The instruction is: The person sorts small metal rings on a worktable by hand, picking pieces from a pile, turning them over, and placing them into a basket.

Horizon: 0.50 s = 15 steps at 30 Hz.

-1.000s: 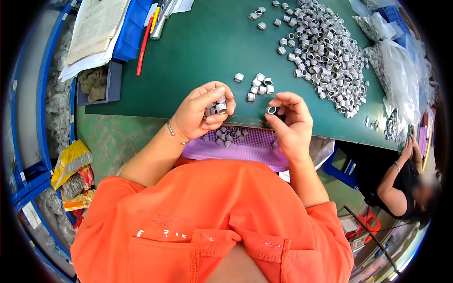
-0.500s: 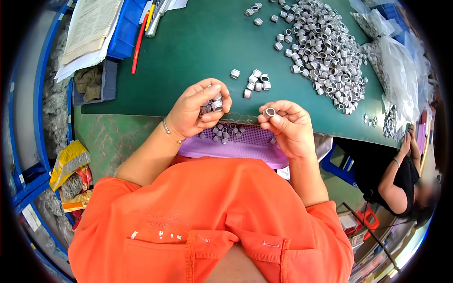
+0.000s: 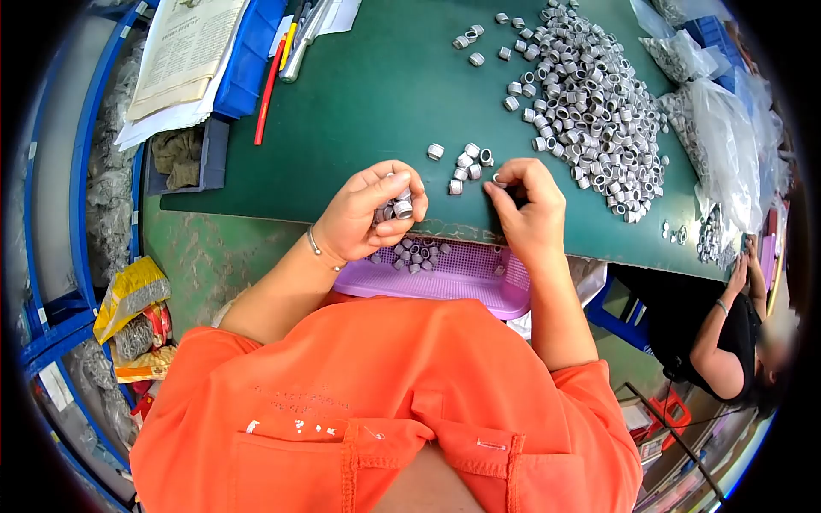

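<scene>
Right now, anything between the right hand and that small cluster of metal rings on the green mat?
Nothing visible. The right hand is at the small cluster of rings on the green mat, fingertips beside its right edge, a ring at them. The left hand, holding rings, sits off to the left.

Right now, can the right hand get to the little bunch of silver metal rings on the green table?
Probably yes: the right hand already rests beside the little bunch of silver metal rings, with only bare green table between.
</scene>
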Motion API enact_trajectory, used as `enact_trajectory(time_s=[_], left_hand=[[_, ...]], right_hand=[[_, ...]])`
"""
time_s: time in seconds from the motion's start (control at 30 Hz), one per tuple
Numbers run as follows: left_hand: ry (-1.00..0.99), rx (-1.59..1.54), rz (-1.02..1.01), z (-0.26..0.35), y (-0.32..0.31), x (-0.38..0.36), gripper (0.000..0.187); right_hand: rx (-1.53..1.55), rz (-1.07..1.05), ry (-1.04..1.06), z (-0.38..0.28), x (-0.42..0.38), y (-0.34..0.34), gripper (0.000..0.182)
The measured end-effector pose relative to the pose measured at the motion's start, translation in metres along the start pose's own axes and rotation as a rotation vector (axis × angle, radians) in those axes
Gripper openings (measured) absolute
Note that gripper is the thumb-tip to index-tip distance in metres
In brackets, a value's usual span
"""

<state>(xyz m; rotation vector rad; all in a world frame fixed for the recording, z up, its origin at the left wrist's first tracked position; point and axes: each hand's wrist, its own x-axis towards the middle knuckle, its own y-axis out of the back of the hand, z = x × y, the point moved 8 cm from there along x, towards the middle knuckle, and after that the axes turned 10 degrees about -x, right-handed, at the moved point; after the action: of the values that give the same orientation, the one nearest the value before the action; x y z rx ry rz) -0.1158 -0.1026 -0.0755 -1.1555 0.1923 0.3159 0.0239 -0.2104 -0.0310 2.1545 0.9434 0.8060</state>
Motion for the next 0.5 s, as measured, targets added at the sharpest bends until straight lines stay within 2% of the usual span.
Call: enact_trajectory(time_s=[0.07,0.1,0.17,0.2,0.23,0.3,0.43,0.5], left_hand=[[-0.003,0.004,-0.015,0.000,0.000,0.001,0.022],[-0.001,0.006,-0.021,0.000,-0.002,0.002,0.022],[0.010,-0.003,0.002,0.000,-0.003,0.003,0.022],[0.013,-0.006,-0.001,-0.001,-0.003,0.003,0.022],[0.010,0.002,-0.001,-0.001,-0.002,0.003,0.021],[0.008,0.005,-0.001,-0.001,0.000,0.003,0.021],[0.001,-0.016,-0.018,0.001,-0.003,0.002,0.020],[0.001,-0.014,-0.028,0.001,-0.003,0.002,0.020]], right_hand=[[0.361,-0.090,-0.328,0.021,-0.009,-0.006,0.028],[0.358,-0.084,-0.328,0.022,-0.010,-0.003,0.028],[0.934,-0.092,-0.341,0.019,-0.013,-0.006,0.031],[1.123,-0.125,-0.402,0.018,-0.018,-0.009,0.027],[1.119,-0.124,-0.405,0.020,-0.019,-0.007,0.027],[1.446,-0.246,-0.578,0.020,-0.027,-0.019,0.023],[1.582,-0.279,-0.568,0.017,-0.031,-0.021,0.019],[1.545,-0.270,-0.588,0.016,-0.032,-0.019,0.019]])
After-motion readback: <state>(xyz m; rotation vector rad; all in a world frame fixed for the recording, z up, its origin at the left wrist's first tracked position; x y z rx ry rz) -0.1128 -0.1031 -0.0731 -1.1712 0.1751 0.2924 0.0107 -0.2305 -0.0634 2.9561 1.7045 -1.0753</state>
